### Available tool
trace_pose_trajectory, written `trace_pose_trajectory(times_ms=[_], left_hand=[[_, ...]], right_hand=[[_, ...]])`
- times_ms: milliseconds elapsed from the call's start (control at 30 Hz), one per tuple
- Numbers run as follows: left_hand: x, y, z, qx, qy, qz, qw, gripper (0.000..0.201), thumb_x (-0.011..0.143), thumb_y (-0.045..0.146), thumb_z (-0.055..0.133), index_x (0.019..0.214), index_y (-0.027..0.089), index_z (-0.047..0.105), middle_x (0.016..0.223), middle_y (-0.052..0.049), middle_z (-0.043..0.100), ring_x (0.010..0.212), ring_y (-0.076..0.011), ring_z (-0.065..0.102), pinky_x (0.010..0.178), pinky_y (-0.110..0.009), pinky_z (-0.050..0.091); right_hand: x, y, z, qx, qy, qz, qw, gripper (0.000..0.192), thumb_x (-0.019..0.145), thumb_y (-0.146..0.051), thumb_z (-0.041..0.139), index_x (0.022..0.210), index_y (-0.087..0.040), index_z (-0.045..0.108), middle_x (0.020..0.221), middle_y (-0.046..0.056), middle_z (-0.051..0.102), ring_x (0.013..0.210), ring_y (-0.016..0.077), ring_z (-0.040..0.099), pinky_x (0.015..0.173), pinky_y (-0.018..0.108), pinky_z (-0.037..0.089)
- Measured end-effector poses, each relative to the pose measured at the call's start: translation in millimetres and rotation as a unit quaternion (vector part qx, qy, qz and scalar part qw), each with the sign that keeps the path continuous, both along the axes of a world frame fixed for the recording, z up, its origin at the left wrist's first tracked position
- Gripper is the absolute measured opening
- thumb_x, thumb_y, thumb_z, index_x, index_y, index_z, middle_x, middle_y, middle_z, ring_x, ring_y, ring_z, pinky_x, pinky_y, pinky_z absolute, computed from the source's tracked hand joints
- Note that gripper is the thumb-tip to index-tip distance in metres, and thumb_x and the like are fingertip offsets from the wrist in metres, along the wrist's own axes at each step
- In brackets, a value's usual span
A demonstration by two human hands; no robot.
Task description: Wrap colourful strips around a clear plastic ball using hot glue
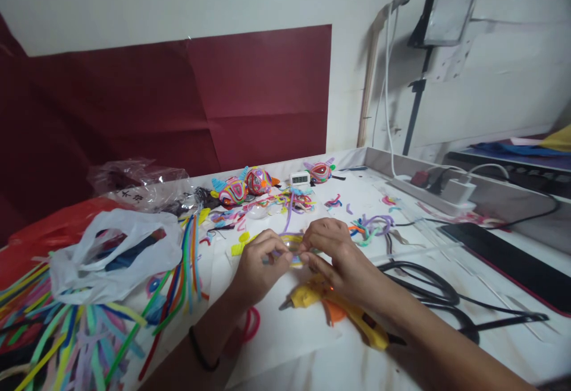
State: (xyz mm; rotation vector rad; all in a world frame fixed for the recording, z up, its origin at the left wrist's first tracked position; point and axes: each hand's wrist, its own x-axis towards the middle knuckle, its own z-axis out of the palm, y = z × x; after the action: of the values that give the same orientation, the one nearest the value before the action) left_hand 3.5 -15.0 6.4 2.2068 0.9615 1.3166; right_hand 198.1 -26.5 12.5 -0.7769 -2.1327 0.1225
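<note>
Pipe-cleaner ornament work, seen from the head camera. Three finished ornaments lie beyond the hands: a blue-eared striped one (232, 190), a pink-and-orange one (260, 180) just beside it, and a third (321, 171) farther to the right, past a small digital timer (299, 178). The piece in hand, a small clear dome with pipe cleaner wound on it (294, 250), carries only a few coloured turns, so the wrapping appears to be at an early stage, with most of the surface judged still to be covered. The left hand (259, 263) is closed on the near-left edge of the dome, thumb and forefinger pinching it; the right hand (339, 257) is likewise curled, its fingertips pressing the pipe cleaner against the dome's right edge. The two hands meet over the piece, which is held just above the white work sheet (276, 331). Directly below the right hand lies a yellow glue gun (339, 310), untouched. Well to the left of the left hand sit loose pipe cleaners (66, 337) and a white plastic bag (111, 260); short offcuts (375, 225) lie just beyond the right hand.
</note>
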Motion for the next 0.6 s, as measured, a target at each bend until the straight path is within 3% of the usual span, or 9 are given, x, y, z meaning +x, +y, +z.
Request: trace_pose_trajectory(times_ms=[200, 433, 533, 600], left_hand=[[-1.9, 0.2, 0.0, -0.007, -0.004, 0.003, 1.000, 0.013, 0.081, 0.017, 0.057, 0.087, 0.017, 0.069, 0.084, -0.004, 0.062, 0.077, -0.0155, 0.059, 0.065, -0.025, 0.046], [-4.7, 3.2, -1.4, -0.004, -0.047, 0.039, 0.998, 0.032, 0.081, 0.025, 0.063, 0.112, 0.021, 0.065, 0.119, -0.011, 0.057, 0.112, -0.0248, 0.055, 0.075, -0.029, 0.050], [-3.9, 5.6, -6.5, -0.063, -0.120, 0.035, 0.990, 0.048, 0.077, 0.032, 0.069, 0.123, 0.022, 0.059, 0.132, -0.012, 0.052, 0.124, -0.0288, 0.048, 0.088, -0.035, 0.049], [-2.1, 5.7, -10.1, -0.153, -0.202, 0.005, 0.967, 0.060, 0.074, 0.038, 0.073, 0.129, 0.022, 0.053, 0.136, -0.013, 0.051, 0.129, -0.0307, 0.045, 0.096, -0.039, 0.045]], right_hand=[[1.1, 3.1, -2.0, -0.007, 0.012, 0.007, 1.000, 0.004, 0.091, -0.017, 0.060, 0.088, -0.019, 0.060, 0.084, 0.003, 0.061, 0.089, 0.0212, 0.052, 0.084, 0.040, 0.033], [1.8, 4.4, -1.2, -0.040, 0.042, 0.021, 0.998, 0.009, 0.095, -0.024, 0.055, 0.087, -0.021, 0.059, 0.083, 0.003, 0.062, 0.088, 0.0215, 0.053, 0.083, 0.040, 0.035], [1.7, 4.1, 0.6, -0.055, 0.057, 0.029, 0.996, 0.016, 0.096, -0.030, 0.052, 0.085, -0.022, 0.059, 0.084, 0.004, 0.063, 0.089, 0.0223, 0.053, 0.083, 0.041, 0.035], [0.8, 4.2, 0.9, -0.064, 0.075, 0.037, 0.994, 0.020, 0.097, -0.035, 0.050, 0.084, -0.022, 0.059, 0.085, 0.004, 0.063, 0.089, 0.0225, 0.053, 0.083, 0.041, 0.036]])
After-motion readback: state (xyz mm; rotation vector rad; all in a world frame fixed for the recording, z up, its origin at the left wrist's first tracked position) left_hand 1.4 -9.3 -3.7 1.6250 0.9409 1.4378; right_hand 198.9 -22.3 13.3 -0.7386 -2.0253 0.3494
